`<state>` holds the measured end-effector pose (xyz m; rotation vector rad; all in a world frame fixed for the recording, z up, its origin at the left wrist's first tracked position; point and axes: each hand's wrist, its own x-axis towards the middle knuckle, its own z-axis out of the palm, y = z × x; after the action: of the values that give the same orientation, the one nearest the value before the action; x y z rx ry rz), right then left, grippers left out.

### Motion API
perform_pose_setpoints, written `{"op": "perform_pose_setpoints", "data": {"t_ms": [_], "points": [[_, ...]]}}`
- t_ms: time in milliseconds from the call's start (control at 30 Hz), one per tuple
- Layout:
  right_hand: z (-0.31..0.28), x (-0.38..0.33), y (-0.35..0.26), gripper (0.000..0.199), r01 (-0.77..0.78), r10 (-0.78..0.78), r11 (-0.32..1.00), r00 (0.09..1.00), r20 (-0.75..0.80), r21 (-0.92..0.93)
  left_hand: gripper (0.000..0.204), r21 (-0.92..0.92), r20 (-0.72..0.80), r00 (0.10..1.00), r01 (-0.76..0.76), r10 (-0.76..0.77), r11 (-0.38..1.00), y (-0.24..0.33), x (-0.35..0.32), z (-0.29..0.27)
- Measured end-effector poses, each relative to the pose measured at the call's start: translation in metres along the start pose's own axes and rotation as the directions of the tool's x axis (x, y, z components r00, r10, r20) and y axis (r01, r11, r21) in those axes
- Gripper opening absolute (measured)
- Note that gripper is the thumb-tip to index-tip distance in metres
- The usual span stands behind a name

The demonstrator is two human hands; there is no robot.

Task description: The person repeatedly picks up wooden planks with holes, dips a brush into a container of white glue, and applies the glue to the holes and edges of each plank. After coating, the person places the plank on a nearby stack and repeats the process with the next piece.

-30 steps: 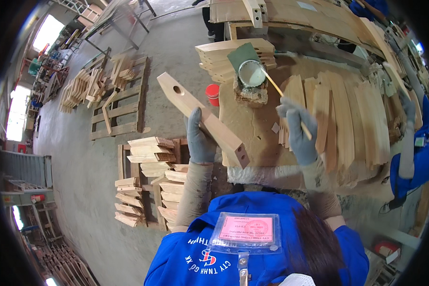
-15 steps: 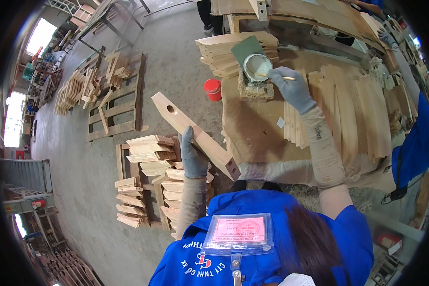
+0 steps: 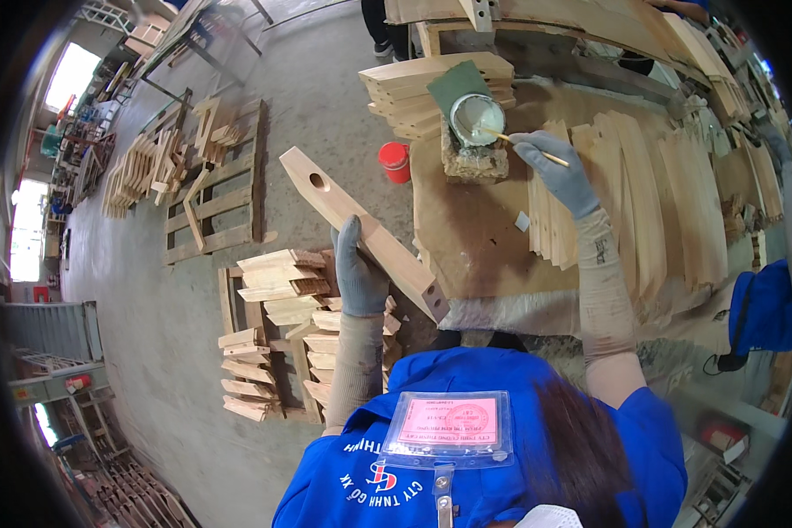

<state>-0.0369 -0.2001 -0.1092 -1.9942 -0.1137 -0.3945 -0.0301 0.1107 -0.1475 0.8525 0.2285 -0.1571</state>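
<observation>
My left hand (image 3: pixel 361 275), in a grey glove, is wrapped round a pale angled wooden part (image 3: pixel 371 236). This part slants from upper left to lower right, with one large hole near its far end and two small holes in the near end face. In my gloved right hand (image 3: pixel 554 172) is a thin wooden stick (image 3: pixel 503 137), gripped between the fingers. Its far end points into a round tub (image 3: pixel 453 117) of whitish paste; whether the tip touches the paste I cannot tell. Under the tub is a crusted block (image 3: pixel 475 167), with a green sheet (image 3: pixel 453 82) beside it.
Flat wooden strips (image 3: pixel 629 207) lie on the brown-covered table (image 3: pixel 475 255) at the right. A stack of wooden parts (image 3: pixel 396 88) stands behind the red bucket (image 3: pixel 395 161). More wooden pieces (image 3: pixel 277 273) are piled at the left, and a pallet (image 3: pixel 211 207) lies beyond.
My right hand has drawn back to the right and slightly nearer, so more of the stick shows. My left hand and the wooden part have barely shifted.
</observation>
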Motion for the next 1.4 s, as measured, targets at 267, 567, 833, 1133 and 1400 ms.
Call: {"op": "perform_pose_setpoints", "data": {"t_ms": [267, 567, 833, 1133, 1400], "points": [[-0.002, -0.012, 0.01, 0.02, -0.099, 0.145, 0.951, 0.98, -0.14, 0.294, 0.03, -0.019, 0.011, 0.998, 0.055, -0.054, 0.998, -0.001, 0.001, 0.012], [0.027, -0.031, 0.019, 0.018, -0.14, 0.291, 0.907, 0.89, -0.351, 0.397, 0.032, -0.02, 0.036, 0.997, 0.074, -0.073, 0.997, 0.003, 0.001, 0.02], [0.052, -0.035, 0.013, 0.02, -0.142, 0.357, 0.87, 0.843, -0.404, 0.472, 0.034, -0.011, 0.019, 0.997, 0.077, -0.077, 0.997, 0.01, -0.004, 0.027], [0.072, -0.04, 0.013, 0.025, -0.169, 0.503, 0.746, 0.778, -0.377, 0.644, 0.036, -0.02, 0.05, 0.995, 0.093, -0.092, 0.995, 0.017, -0.012, 0.028], [0.08, -0.05, 0.022, 0.031, -0.066, 0.739, 0.218, 0.662, -0.12, 0.974, 0.038, -0.079, 0.034, 0.992, 0.125, -0.122, 0.989, 0.018, -0.015, 0.033]]}}
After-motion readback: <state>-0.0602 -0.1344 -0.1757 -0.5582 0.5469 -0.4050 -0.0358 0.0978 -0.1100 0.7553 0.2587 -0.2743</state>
